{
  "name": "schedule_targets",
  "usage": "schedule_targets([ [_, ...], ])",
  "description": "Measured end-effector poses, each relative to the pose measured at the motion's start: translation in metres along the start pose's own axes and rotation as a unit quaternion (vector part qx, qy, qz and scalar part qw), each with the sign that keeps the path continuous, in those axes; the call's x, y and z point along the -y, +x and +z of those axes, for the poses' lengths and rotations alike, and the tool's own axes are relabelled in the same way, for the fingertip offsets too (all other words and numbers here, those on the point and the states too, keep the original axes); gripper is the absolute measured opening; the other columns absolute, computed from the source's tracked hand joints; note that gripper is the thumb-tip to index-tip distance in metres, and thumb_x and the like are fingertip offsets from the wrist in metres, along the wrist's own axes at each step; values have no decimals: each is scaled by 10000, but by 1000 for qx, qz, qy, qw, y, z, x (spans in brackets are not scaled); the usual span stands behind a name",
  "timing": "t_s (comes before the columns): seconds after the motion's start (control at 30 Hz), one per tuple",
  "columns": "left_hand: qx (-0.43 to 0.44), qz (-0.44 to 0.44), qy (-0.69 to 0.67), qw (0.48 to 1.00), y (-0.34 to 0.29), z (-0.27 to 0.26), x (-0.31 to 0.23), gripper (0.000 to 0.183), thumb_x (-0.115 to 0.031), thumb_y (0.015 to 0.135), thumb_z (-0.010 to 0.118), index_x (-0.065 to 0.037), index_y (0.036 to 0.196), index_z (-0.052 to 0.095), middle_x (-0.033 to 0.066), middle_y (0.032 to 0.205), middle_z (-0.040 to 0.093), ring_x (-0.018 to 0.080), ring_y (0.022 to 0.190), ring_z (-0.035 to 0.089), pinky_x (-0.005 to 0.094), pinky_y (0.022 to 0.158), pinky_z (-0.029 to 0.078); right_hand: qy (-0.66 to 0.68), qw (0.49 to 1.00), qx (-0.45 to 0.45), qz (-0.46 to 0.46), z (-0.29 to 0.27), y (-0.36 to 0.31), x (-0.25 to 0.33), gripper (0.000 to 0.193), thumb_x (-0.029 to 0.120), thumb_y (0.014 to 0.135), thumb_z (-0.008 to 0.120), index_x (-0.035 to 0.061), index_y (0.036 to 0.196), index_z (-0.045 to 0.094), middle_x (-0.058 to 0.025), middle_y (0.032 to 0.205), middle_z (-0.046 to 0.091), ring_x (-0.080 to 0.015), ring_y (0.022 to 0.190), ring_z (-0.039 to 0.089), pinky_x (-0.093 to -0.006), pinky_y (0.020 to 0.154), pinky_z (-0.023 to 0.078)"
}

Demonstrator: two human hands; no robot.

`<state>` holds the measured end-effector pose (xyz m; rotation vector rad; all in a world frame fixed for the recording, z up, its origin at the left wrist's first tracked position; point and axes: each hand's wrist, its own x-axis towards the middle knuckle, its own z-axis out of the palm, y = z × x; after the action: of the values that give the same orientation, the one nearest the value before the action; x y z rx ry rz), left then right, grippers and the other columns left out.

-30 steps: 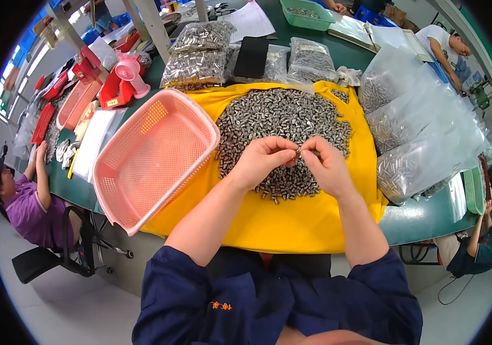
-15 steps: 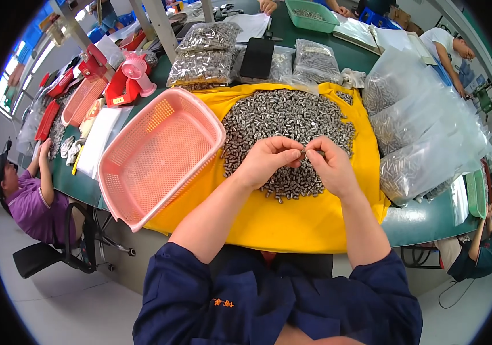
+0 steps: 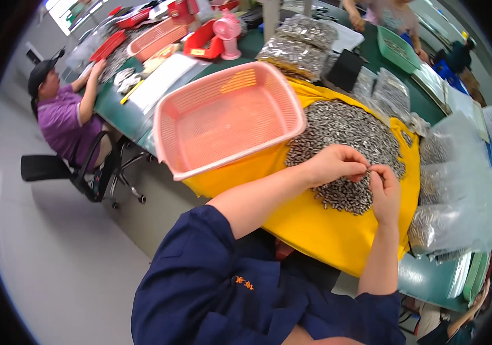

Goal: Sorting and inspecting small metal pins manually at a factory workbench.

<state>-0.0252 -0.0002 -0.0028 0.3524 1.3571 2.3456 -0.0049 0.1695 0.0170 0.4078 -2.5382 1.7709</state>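
Note:
A heap of small silvery metal cylinders (image 3: 346, 132) is spread over a yellow cloth (image 3: 309, 230) on the table. Above the near part of the heap, my left hand (image 3: 341, 164) and my right hand (image 3: 385, 187) meet at the fingertips. Both hands are closed in a pinch. Whatever sits between the fingers is too small and too covered to make out. To the left of the heap stands a pink plastic basket (image 3: 223, 112) with perforated walls, with no parts visible inside.
Clear bags of metal parts (image 3: 438, 190) lie along the right side. More filled bags (image 3: 297, 46) and a black flat object (image 3: 345, 70) stand behind the heap. A pink fan (image 3: 228, 34) is beyond the basket. A seated person in purple (image 3: 67, 123) works at the far left.
The whole view has turned and shifted, so the table and heap now appear farther right and tilted. My hands stay pinched together over the heap.

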Motion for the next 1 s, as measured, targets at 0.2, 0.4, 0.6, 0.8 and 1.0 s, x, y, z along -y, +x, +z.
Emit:
schedule_targets([
  [0.2,-13,76,151,986,0,-6,2,124,-71,766,593,14,855,611,52,739,616,96,682,584,217,633,480,-141,984,-43,-96,12,-1,5,81,69,824,483,9,862,522,-64,737,542,-135,645,488,-258,586,403],
  [0.4,-13,108,226,968,6,7,-4,136,-90,726,634,-7,833,623,50,731,631,96,678,588,231,613,471,-193,971,-57,-125,-2,-3,10,68,71,815,493,18,849,518,-93,717,528,-169,616,492,-272,575,407],
  [0.6,-63,74,296,950,-4,-6,-6,136,-95,744,612,-16,851,642,45,737,635,88,665,582,223,604,466,-160,977,-57,-129,17,1,5,46,75,795,521,36,811,501,-116,645,526,-231,541,517,-311,514,411],
  [0.8,-48,34,241,969,-1,3,-4,139,-80,768,599,10,872,619,46,747,627,84,676,581,201,619,467,-119,985,-69,-103,11,-7,5,58,89,808,513,33,809,497,-99,618,531,-196,511,509,-293,492,400],
  [1.0,-44,24,245,968,0,0,-5,123,-44,784,579,14,890,601,39,775,617,88,715,580,206,660,470,-105,987,-72,-96,15,-3,-1,70,96,815,511,28,815,495,-84,608,526,-160,500,488,-281,485,390],
])
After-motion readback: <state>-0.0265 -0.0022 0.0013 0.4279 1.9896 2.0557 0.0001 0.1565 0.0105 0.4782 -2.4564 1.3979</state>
